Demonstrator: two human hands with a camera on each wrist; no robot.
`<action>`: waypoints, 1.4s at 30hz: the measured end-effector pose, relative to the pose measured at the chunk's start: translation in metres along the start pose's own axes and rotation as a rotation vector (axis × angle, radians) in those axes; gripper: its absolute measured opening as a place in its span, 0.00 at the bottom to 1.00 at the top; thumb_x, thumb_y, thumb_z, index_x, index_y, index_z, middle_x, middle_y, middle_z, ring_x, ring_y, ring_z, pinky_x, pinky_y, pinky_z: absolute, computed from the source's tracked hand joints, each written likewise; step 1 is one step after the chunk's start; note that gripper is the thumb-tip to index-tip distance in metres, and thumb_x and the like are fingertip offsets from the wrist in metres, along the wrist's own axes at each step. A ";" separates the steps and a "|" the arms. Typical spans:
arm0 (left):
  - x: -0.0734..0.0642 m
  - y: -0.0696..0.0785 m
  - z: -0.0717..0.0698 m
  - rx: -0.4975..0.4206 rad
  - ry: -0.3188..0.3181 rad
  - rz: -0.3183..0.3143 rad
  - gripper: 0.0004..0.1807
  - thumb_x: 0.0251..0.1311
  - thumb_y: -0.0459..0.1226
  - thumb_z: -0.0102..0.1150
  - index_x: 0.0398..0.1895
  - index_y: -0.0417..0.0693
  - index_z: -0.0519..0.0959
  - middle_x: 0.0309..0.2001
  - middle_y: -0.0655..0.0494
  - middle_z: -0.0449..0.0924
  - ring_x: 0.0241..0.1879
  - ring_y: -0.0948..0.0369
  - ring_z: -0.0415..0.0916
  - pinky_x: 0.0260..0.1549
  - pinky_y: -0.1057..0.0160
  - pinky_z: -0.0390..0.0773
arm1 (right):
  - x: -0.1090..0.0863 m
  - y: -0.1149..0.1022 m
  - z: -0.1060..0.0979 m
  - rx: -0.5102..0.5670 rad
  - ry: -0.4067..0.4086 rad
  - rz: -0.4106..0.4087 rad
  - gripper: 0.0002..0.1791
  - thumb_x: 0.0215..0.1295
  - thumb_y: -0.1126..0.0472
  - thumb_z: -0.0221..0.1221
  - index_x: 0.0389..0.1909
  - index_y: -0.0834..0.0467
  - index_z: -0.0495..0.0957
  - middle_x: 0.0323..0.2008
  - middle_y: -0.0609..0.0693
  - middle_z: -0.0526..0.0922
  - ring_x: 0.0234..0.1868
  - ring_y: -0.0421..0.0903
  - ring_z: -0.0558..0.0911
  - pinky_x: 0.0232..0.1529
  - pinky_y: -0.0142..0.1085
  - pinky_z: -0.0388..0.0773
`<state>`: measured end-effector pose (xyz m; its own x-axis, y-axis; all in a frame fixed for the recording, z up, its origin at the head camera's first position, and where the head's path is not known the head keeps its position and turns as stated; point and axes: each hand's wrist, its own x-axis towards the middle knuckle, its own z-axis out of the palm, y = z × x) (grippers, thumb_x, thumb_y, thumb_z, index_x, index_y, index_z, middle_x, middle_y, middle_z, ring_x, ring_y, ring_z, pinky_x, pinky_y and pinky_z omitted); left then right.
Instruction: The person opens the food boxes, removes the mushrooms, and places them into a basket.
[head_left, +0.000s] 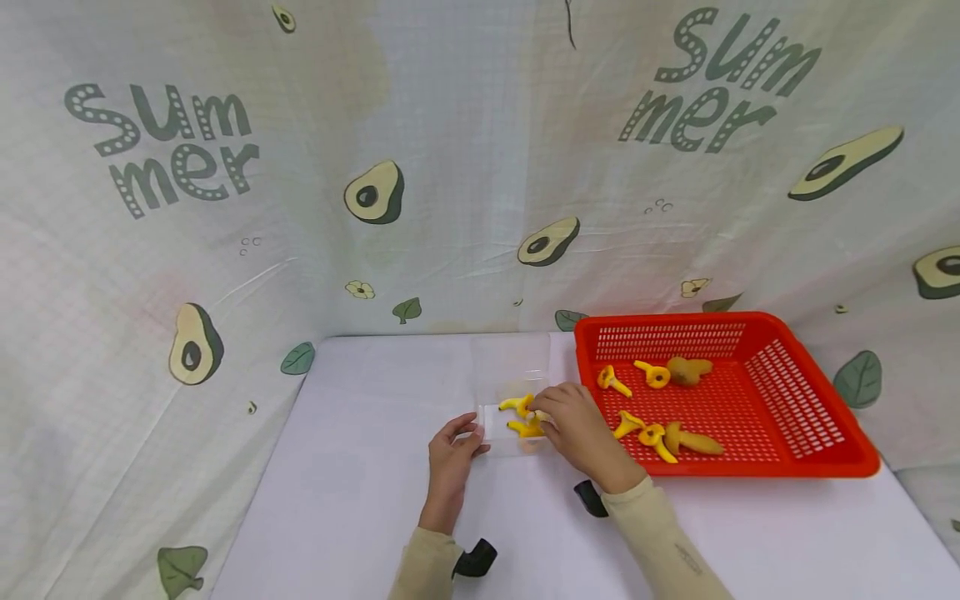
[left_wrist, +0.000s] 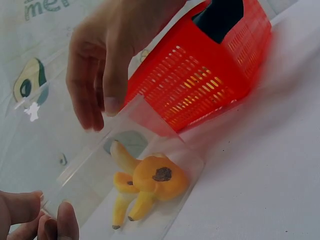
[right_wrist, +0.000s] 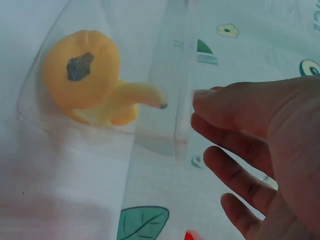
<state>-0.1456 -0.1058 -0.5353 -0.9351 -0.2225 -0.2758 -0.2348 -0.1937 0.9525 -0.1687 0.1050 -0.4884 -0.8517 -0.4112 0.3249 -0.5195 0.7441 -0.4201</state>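
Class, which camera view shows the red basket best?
The head view, showing the red basket nearly whole, inside included. The left wrist view shows part of its outside; the right wrist, only a red sliver, possibly it.

The bench [head_left: 360, 467] is faintly lilac. Near its far edge, the box [head_left: 493, 423] is clear, its mushrooms [left_wrist: 155, 184] yellow-orange with dark patches. Toward the far right corner, the basket [head_left: 843, 450] is red, its mushrooms [head_left: 701, 443] yellow or tan. Behind the far edge, the pale cloth [head_left: 457, 100] bears green-and-cream avocados [head_left: 382, 187], green leaves [head_left: 858, 381] and partly dotted grey-green lettering [head_left: 180, 171].
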 end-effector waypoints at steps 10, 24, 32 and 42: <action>0.000 -0.002 -0.001 0.008 -0.009 0.011 0.21 0.69 0.26 0.64 0.64 0.27 0.77 0.48 0.47 0.77 0.33 0.61 0.78 0.37 0.67 0.89 | 0.021 -0.004 0.015 -0.083 -0.130 0.093 0.11 0.55 0.69 0.78 0.40 0.58 0.93 0.40 0.52 0.91 0.48 0.54 0.79 0.67 0.54 0.72; 0.000 -0.005 -0.003 0.006 -0.016 0.026 0.20 0.68 0.25 0.64 0.62 0.27 0.78 0.46 0.45 0.77 0.34 0.61 0.78 0.37 0.67 0.89 | 0.015 -0.009 0.009 -0.053 0.088 0.075 0.10 0.55 0.68 0.78 0.36 0.55 0.91 0.38 0.49 0.90 0.47 0.52 0.80 0.61 0.52 0.76; -0.001 -0.005 -0.002 0.017 -0.012 -0.011 0.21 0.69 0.27 0.65 0.63 0.29 0.78 0.48 0.47 0.77 0.35 0.60 0.78 0.38 0.67 0.89 | -0.009 -0.012 -0.023 0.084 0.382 0.030 0.15 0.50 0.71 0.80 0.39 0.57 0.89 0.38 0.50 0.90 0.45 0.52 0.80 0.53 0.51 0.75; 0.001 -0.003 -0.002 0.034 -0.010 -0.011 0.21 0.70 0.27 0.65 0.64 0.30 0.78 0.50 0.46 0.78 0.35 0.59 0.77 0.38 0.67 0.89 | -0.040 0.019 -0.067 0.091 0.518 0.103 0.18 0.48 0.78 0.78 0.41 0.65 0.87 0.38 0.60 0.89 0.47 0.58 0.79 0.53 0.51 0.70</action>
<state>-0.1458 -0.1075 -0.5383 -0.9350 -0.2106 -0.2855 -0.2542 -0.1639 0.9532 -0.1399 0.1707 -0.4524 -0.7649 -0.0078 0.6441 -0.4587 0.7086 -0.5361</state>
